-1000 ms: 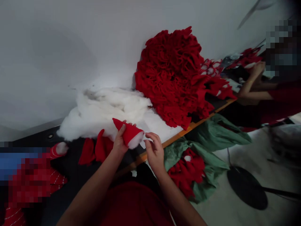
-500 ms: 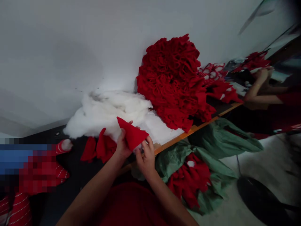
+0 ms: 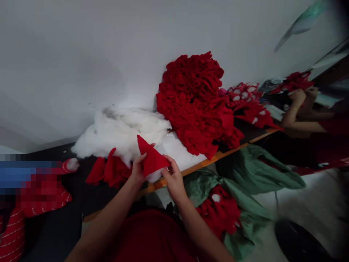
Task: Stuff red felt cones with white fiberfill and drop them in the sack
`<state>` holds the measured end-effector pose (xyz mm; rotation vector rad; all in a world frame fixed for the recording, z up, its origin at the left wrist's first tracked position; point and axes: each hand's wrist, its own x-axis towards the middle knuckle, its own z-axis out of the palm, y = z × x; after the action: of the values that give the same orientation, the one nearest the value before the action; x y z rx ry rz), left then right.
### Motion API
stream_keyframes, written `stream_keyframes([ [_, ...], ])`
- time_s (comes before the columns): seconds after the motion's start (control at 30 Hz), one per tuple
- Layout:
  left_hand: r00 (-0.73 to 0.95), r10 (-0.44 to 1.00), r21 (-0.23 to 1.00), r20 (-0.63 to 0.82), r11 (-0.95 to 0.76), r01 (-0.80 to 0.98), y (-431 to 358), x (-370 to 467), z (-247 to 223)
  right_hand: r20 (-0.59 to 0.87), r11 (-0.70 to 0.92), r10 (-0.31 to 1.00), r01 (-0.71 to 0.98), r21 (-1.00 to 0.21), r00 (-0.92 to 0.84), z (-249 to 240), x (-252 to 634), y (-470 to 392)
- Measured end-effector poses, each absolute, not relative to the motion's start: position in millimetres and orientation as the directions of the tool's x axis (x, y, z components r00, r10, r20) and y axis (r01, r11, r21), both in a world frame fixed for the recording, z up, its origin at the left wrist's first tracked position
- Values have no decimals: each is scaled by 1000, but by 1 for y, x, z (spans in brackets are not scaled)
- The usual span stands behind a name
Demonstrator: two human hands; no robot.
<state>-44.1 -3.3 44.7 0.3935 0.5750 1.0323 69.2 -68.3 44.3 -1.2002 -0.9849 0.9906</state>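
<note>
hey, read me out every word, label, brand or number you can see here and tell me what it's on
None: no readable text anywhere.
Red cloth cone in the hands: no lettering visible.
Green bag: no lettering visible.
Wall: small dark marks, too blurred to tell what they are.
Blocked-out patch at the left: can't be read.

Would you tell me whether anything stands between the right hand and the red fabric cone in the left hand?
Nothing visible does: the right hand touches the red fabric cone at its right corner, while the left hand holds its left side. White stuffing shows below.
</note>
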Motion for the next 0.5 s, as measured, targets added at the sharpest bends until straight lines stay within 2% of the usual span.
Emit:
stream_keyframes([
  [0.13,366,899,601,-242,435,-671,-9,-37,40,158,149,932,54,-987,326,37,77,-61],
  [0.23,347,889,567,-299,458,-685,-14,-27,37,207,164,919,151,-975,337,27,83,-55],
  [0.4,282,808,474,-517,544,-693,-20,4,35,40,59,919,-35,-998,393,15,103,-57],
  [0.5,279,785,448,-553,562,-695,-17,29,40,79,93,848,-1,-996,524,15,127,-72],
])
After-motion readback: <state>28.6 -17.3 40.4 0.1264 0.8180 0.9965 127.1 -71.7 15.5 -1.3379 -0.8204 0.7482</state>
